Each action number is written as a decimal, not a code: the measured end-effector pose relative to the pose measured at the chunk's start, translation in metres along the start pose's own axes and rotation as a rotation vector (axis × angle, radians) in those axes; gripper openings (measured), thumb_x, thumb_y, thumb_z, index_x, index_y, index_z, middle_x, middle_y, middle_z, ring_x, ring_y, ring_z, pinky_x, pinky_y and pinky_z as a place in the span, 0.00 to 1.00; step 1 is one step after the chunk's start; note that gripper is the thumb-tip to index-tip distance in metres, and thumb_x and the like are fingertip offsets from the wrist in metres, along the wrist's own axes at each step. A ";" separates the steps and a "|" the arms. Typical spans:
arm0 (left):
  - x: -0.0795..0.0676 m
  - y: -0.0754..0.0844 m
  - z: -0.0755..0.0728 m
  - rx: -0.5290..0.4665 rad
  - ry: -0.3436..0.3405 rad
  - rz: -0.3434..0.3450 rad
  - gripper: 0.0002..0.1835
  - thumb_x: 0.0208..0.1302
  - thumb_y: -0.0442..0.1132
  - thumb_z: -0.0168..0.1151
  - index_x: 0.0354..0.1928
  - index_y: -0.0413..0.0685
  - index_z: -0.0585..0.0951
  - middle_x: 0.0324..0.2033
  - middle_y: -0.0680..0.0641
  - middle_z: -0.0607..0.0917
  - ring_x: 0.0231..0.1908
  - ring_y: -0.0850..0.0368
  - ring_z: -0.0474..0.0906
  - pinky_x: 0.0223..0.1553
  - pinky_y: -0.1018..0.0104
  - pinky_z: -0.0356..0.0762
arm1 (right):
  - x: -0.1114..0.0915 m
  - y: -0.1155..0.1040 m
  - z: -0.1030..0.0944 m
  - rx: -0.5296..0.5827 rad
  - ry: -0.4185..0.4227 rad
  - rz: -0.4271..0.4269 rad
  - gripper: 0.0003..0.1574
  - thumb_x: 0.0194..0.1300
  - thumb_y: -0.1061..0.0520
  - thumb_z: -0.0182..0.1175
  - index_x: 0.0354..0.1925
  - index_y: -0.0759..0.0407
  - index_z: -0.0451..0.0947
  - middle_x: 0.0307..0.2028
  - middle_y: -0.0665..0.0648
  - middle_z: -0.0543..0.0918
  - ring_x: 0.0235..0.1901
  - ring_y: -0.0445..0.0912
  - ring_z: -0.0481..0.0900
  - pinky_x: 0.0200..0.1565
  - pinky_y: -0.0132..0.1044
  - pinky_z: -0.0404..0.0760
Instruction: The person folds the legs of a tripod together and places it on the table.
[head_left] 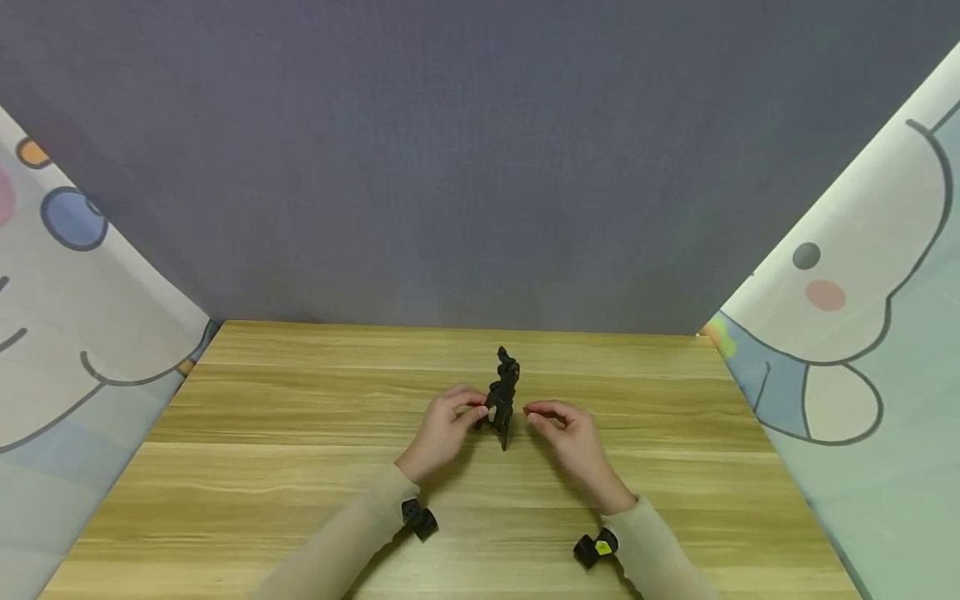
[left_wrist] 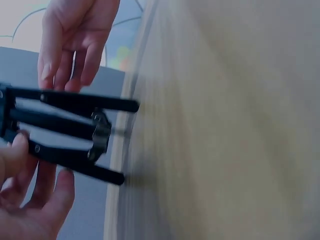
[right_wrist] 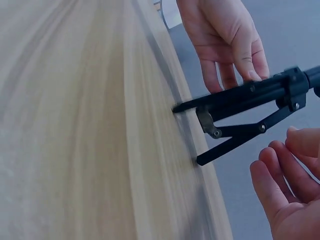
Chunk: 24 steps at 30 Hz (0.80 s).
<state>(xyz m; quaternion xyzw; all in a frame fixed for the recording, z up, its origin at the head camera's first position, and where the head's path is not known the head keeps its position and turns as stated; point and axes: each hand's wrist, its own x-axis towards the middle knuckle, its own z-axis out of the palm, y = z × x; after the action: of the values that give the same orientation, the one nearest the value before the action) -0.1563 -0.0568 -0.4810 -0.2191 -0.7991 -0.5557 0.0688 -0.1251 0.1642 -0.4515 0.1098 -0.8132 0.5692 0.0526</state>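
A small black tripod stands near the middle of the wooden table, its legs partly spread. With thumb and fingers my left hand pinches it on the left side, at one leg. In the left wrist view the legs of the tripod point toward the tabletop, with metal braces between them. My right hand is just right of the tripod, fingers loosely bent and holding nothing. The right wrist view shows a gap between the right hand and the nearest leg.
The wooden tabletop ends at a grey upright panel behind. Cartoon-printed sheets flank it, one on the left and one on the right. Each wrist carries a small black device, the left device and the right device.
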 end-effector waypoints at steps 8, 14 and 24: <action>0.005 -0.002 -0.003 -0.051 -0.102 -0.053 0.06 0.66 0.32 0.65 0.43 0.47 0.85 0.42 0.54 0.83 0.45 0.57 0.80 0.48 0.64 0.81 | 0.000 -0.010 -0.006 0.008 0.010 -0.032 0.09 0.64 0.71 0.64 0.44 0.74 0.84 0.42 0.65 0.87 0.44 0.56 0.85 0.48 0.38 0.82; -0.001 0.004 0.000 -0.119 -0.050 -0.044 0.14 0.57 0.38 0.74 0.46 0.48 0.85 0.43 0.52 0.83 0.48 0.53 0.80 0.53 0.56 0.79 | 0.001 -0.009 -0.006 0.030 0.013 -0.045 0.09 0.64 0.72 0.64 0.44 0.74 0.84 0.42 0.66 0.87 0.45 0.60 0.84 0.48 0.38 0.82; -0.010 0.010 0.008 0.109 0.025 -0.011 0.26 0.48 0.45 0.81 0.50 0.50 0.83 0.43 0.55 0.82 0.46 0.57 0.79 0.49 0.52 0.80 | 0.003 -0.005 0.001 0.003 0.005 -0.019 0.10 0.64 0.71 0.64 0.44 0.72 0.84 0.43 0.64 0.87 0.47 0.57 0.84 0.50 0.38 0.81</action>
<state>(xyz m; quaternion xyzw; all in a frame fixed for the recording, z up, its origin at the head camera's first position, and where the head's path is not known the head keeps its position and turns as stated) -0.1422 -0.0490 -0.4789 -0.2036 -0.8284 -0.5144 0.0874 -0.1271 0.1611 -0.4462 0.1162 -0.8112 0.5700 0.0600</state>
